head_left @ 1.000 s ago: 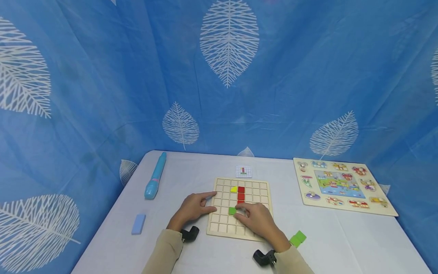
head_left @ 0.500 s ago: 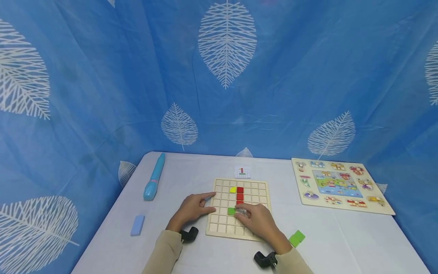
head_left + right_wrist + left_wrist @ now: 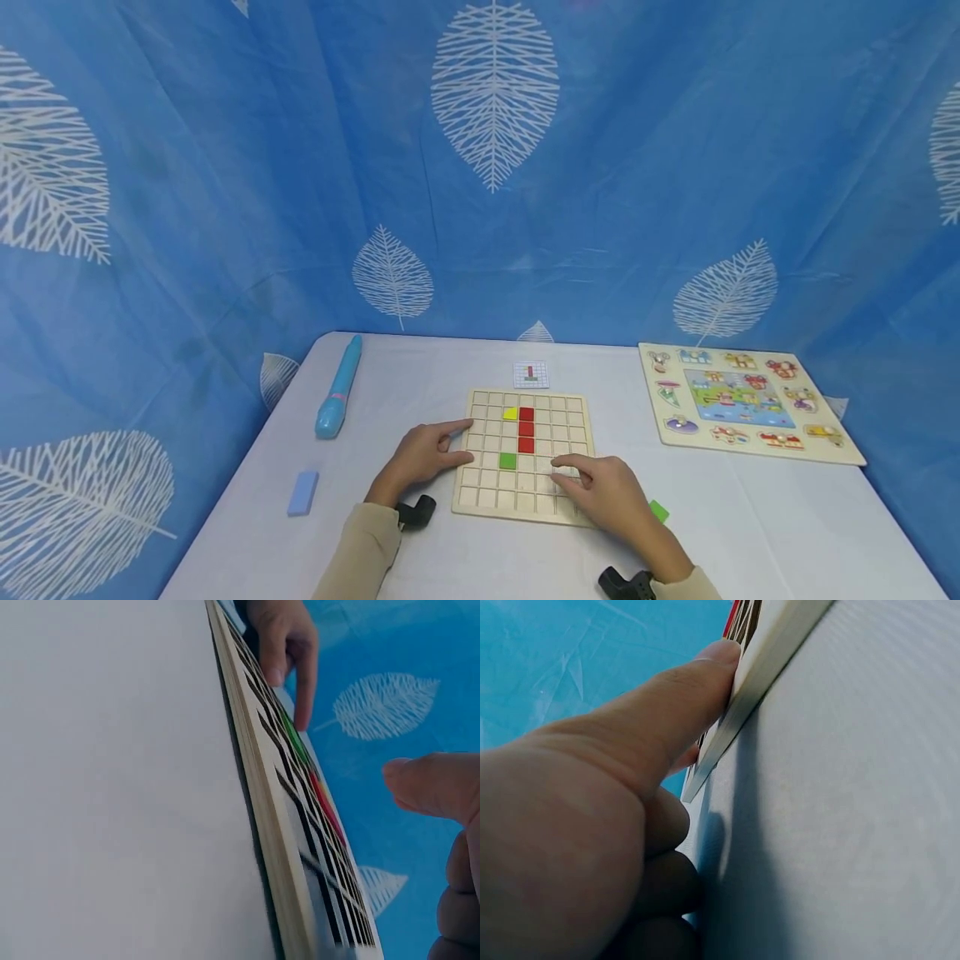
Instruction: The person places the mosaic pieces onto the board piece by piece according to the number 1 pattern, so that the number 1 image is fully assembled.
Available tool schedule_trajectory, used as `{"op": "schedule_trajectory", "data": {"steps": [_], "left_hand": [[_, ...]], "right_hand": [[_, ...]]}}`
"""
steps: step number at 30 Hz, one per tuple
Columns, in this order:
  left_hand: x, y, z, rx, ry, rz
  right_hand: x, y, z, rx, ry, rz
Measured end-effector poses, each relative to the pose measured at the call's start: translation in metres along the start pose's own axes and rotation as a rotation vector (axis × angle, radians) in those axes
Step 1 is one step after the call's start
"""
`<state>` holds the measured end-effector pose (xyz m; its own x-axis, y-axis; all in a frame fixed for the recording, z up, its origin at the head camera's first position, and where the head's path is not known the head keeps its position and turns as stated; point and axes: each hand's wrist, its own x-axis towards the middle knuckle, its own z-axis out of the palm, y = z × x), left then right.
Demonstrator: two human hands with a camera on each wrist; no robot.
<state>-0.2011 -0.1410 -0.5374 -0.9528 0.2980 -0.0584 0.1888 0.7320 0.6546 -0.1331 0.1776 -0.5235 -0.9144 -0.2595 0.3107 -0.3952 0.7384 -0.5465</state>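
A wooden grid board (image 3: 487, 498) lies on the white table. Several red square tiles (image 3: 526, 429) form a column in it, with a small yellow piece (image 3: 510, 413) left of the top one and one green square tile (image 3: 507, 461) lower down, to the left. My left hand (image 3: 422, 454) rests thumb and index fingertips on the board's left edge; its other fingers are curled in the left wrist view. Above the board's right part hovers my right hand (image 3: 609, 492), thumb and index apart with nothing visible between them. Loose green tile (image 3: 658, 510) is partly hidden behind that wrist.
A small pattern card (image 3: 530, 375) lies beyond the board. To the left are a blue microphone-shaped object (image 3: 341, 392) and a light blue block (image 3: 303, 492). A wooden peg puzzle (image 3: 660, 392) lies at the right back. Blue curtain (image 3: 480, 250) hangs behind the table.
My right hand has moved off the green tile on the board, to the right and slightly down, uncovering the lower red tile. The left hand has stayed at the board's edge.
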Motion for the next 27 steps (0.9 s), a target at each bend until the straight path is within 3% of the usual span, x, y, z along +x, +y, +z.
{"op": "schedule_trajectory", "data": {"steps": [5, 12, 18, 27], "left_hand": [[0.000, -0.001, 0.000, 0.001, -0.004, 0.008], [0.000, -0.004, 0.000, 0.002, -0.012, 0.012], [-0.002, -0.006, 0.002, 0.005, -0.011, 0.004], [0.002, -0.005, 0.001, 0.003, -0.017, 0.036]], "right_hand": [[-0.013, 0.016, -0.014, 0.011, -0.001, 0.078], [-0.023, 0.036, -0.028, -0.039, 0.082, 0.094], [-0.041, 0.047, -0.035, -0.052, 0.098, 0.180], [-0.080, 0.067, -0.042, -0.087, 0.309, 0.191]]}}
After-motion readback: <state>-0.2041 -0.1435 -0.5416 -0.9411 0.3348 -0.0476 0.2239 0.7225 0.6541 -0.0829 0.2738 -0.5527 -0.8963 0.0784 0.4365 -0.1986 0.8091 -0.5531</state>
